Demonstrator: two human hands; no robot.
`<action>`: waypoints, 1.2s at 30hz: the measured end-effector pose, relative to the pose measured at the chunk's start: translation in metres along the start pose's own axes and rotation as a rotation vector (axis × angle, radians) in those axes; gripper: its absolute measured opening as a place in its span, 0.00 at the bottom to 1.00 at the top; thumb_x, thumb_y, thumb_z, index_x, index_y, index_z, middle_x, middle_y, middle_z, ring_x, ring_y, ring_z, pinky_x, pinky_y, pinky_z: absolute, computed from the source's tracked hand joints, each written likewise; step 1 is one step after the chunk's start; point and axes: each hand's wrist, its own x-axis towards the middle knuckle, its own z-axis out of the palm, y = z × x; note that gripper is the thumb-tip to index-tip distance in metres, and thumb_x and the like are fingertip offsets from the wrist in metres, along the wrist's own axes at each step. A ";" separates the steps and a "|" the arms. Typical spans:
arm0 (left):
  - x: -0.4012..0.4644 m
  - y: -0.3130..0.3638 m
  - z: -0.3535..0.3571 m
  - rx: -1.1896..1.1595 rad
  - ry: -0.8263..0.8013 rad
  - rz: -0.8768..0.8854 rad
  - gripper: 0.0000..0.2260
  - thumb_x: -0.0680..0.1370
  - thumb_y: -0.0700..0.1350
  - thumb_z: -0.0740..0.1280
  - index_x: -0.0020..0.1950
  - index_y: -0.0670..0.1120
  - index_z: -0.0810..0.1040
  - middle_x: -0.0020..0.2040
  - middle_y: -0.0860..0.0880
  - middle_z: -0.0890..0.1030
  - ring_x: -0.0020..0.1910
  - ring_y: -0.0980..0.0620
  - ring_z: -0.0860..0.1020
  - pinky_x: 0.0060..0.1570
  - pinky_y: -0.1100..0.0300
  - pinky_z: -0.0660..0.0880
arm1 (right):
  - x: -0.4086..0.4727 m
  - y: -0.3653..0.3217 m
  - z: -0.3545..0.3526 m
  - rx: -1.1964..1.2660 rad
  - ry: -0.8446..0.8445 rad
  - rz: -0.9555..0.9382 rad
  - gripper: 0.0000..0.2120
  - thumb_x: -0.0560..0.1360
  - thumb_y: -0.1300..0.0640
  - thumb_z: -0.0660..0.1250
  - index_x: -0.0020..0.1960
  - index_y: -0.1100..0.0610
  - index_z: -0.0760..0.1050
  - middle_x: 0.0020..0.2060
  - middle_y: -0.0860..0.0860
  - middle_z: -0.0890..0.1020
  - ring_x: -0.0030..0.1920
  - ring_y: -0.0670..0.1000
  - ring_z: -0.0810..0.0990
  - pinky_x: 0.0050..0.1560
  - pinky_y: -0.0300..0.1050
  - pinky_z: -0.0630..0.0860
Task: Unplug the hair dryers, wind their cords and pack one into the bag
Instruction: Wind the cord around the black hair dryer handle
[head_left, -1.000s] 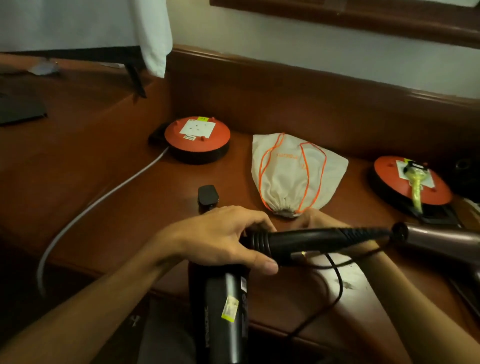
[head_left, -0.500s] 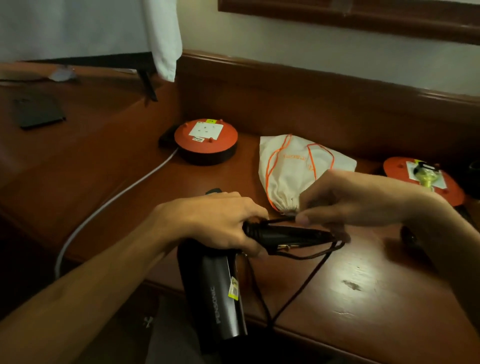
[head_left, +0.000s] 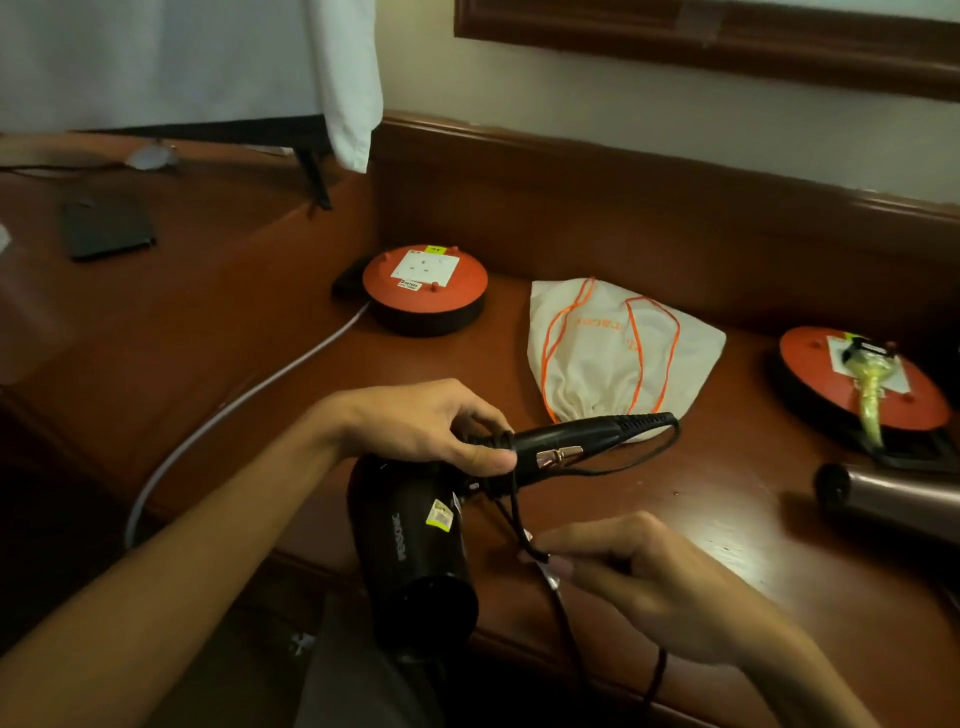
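Note:
My left hand (head_left: 431, 426) grips the handle of a black hair dryer (head_left: 410, 551) over the desk's front edge, barrel pointing down toward me. Its black cord (head_left: 644, 452) loops out from the handle's end and back under the handle. My right hand (head_left: 628, 577) pinches that cord below the handle. A cream drawstring bag (head_left: 597, 358) with orange cords lies flat behind the dryer. A second, bronze hair dryer (head_left: 904, 499) lies at the right edge, its plug sitting in the right orange socket reel (head_left: 821, 374).
A second orange socket reel (head_left: 426, 280) stands at the back left with a white cable (head_left: 249, 400) running off the wooden desk (head_left: 737, 525). A dark flat object (head_left: 106, 228) lies far left. A white cloth (head_left: 343, 78) hangs at the back.
My right hand has come down from above the handle to below it, drawing the cord round the handle. The dryer's handle tip has swung out to the right.

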 end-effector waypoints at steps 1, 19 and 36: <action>0.002 0.000 0.004 -0.011 0.005 -0.004 0.14 0.79 0.54 0.72 0.58 0.46 0.84 0.47 0.47 0.86 0.44 0.52 0.83 0.46 0.60 0.77 | 0.002 0.006 0.003 0.038 0.010 0.012 0.11 0.81 0.58 0.68 0.61 0.50 0.84 0.50 0.37 0.86 0.53 0.36 0.82 0.52 0.37 0.77; -0.005 0.018 0.051 0.513 -0.119 -0.047 0.21 0.74 0.62 0.75 0.59 0.51 0.79 0.45 0.55 0.81 0.45 0.57 0.80 0.48 0.59 0.76 | 0.056 0.023 -0.044 0.055 -0.159 0.160 0.19 0.79 0.48 0.70 0.36 0.59 0.73 0.29 0.56 0.69 0.29 0.49 0.67 0.29 0.42 0.64; -0.008 0.020 0.010 0.481 -0.033 -0.065 0.16 0.71 0.61 0.77 0.53 0.53 0.84 0.41 0.58 0.86 0.41 0.61 0.83 0.47 0.60 0.79 | 0.006 -0.022 -0.077 -0.017 -0.133 0.127 0.10 0.80 0.50 0.67 0.47 0.57 0.81 0.27 0.52 0.79 0.24 0.50 0.75 0.27 0.45 0.72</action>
